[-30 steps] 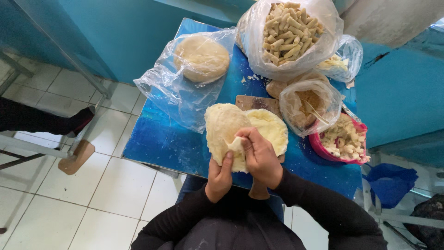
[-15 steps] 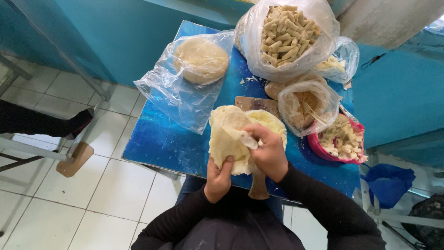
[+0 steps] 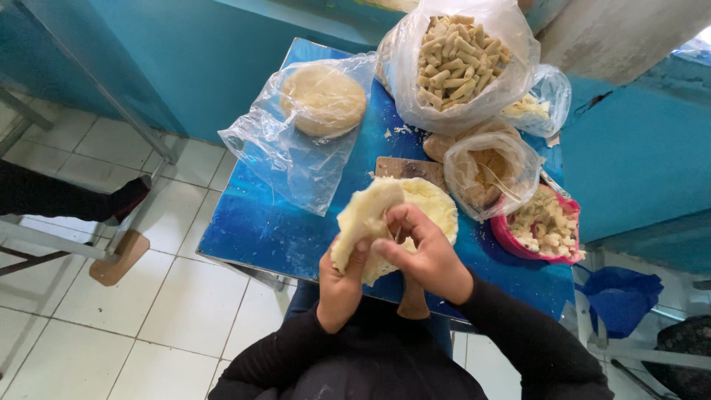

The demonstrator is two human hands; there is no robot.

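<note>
A pale round sheet of dough [image 3: 364,216] is lifted and folded over itself above a second flat dough round [image 3: 435,207] that lies on a wooden board [image 3: 400,169]. My left hand [image 3: 342,285] grips the folded sheet from below at its near edge. My right hand [image 3: 428,255] pinches the same sheet from the right, fingers curled over its fold. Both hands are above the near edge of the small blue table [image 3: 252,226]. The board's handle [image 3: 412,300] sticks out toward me under my right wrist.
On the table stand a clear bag with a flat dough stack [image 3: 324,98], a big bag of rolled pastry sticks [image 3: 459,59], a smaller bag of filling [image 3: 490,172] and a pink bowl of pieces [image 3: 544,226]. Another person's dark leg and shoe [image 3: 89,200] rest at left on the tiled floor.
The dough sheet went from lying nearly flat under my hands to being peeled up and folded leftward. Both hands rose slightly with it.
</note>
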